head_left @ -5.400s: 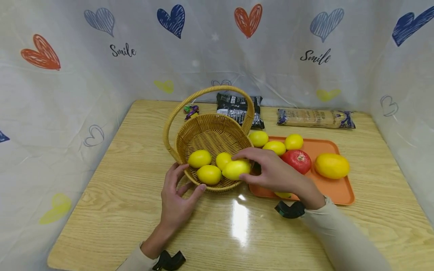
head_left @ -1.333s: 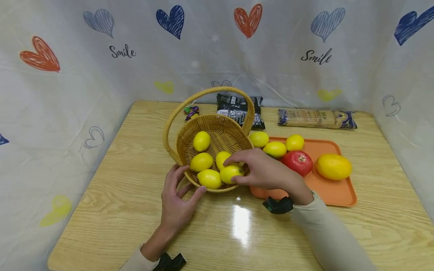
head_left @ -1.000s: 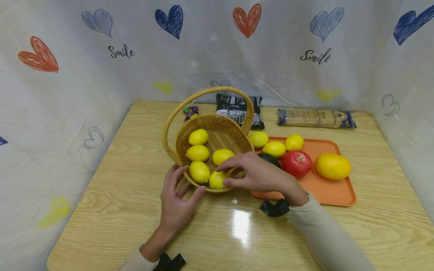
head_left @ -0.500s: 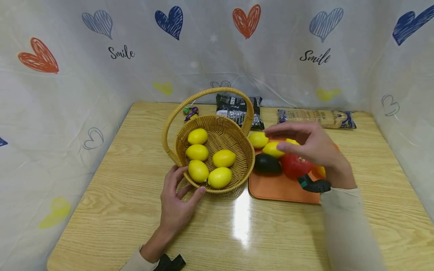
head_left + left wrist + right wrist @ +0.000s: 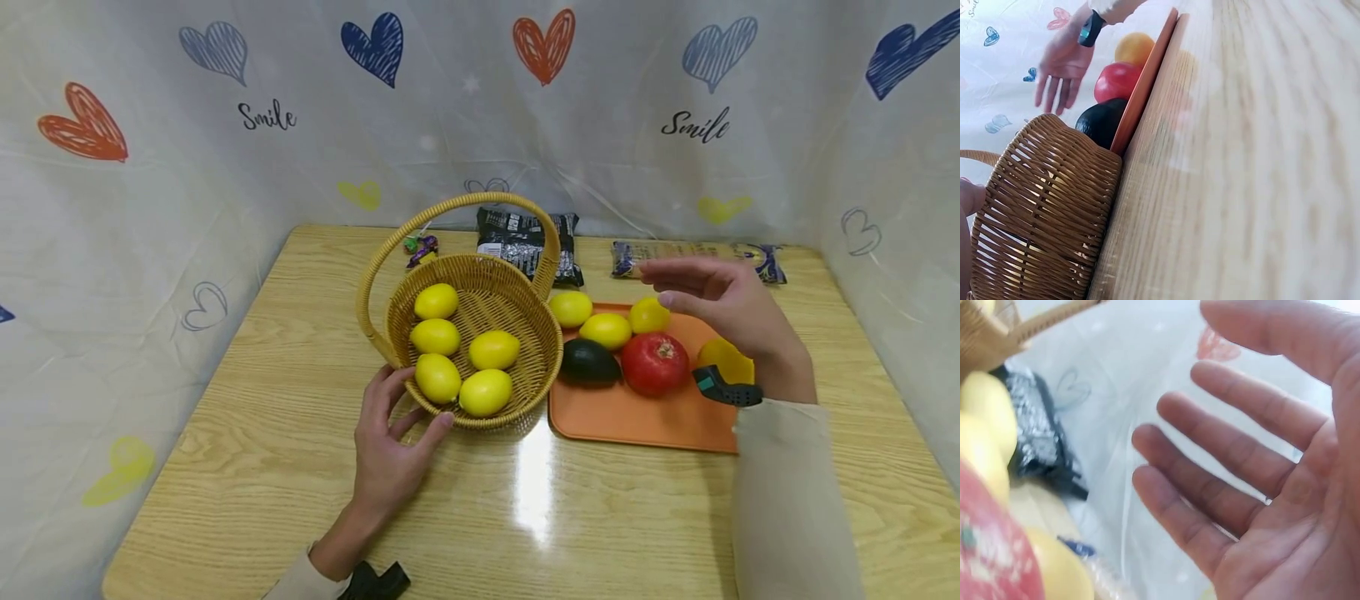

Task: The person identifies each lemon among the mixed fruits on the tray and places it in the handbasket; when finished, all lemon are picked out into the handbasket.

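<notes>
Item: wicker basket [image 5: 543, 350] at table centre, five lemons [image 5: 495, 350] inside. Our left hand [image 5: 390, 446] rests spread against its 6 o'clock rim. Our right hand [image 5: 723, 300], fingers loosely extended and empty, hovers over the orange tray [image 5: 637, 417] at the basket's 3 o'clock.

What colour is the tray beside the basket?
Orange. The tray shows best in the head view, with fruit lying on it.

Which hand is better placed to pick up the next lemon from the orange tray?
Likely the right hand: it hovers open and empty above the lemons on the orange tray. The left hand rests against the wicker basket, on the far side from the tray.
</notes>
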The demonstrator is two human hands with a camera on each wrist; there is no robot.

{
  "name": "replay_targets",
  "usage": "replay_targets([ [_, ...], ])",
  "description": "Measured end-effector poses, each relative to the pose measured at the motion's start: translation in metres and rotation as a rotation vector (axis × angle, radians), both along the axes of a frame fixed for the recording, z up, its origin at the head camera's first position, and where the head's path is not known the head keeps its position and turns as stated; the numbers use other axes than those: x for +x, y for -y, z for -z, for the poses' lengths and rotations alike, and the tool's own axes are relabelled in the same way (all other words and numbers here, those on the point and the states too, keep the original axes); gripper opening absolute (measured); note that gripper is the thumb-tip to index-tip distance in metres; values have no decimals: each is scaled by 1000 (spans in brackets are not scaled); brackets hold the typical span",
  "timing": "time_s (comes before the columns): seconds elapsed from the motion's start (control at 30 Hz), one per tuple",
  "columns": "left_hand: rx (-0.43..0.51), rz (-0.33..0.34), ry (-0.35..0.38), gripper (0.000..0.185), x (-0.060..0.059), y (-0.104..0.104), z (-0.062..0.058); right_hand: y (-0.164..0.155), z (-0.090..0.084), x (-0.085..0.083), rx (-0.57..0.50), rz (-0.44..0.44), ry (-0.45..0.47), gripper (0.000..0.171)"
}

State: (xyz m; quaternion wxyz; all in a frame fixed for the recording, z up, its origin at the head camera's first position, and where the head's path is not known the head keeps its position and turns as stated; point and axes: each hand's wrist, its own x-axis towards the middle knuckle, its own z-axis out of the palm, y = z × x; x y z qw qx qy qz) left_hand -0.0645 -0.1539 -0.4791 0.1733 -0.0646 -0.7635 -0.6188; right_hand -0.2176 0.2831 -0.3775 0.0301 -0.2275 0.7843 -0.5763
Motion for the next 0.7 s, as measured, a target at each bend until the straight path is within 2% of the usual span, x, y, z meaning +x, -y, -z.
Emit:
replay_targets([
  [0.17, 7, 4, -1, 70, 0, 0, -1, -5, 11, -7, 223, 71, 72, 41],
  [0.4, 4, 6, -6, 70, 0, 0, -1, -10, 20, -15, 508, 61, 156, 47],
  [0.53, 5, 8, -4, 71, 0, 0, -2, -13, 23, -17, 590, 42, 163, 49],
  [0.7, 6, 8, -5, 70, 0, -1, -1, -16, 24, -17, 610, 22, 179, 50],
])
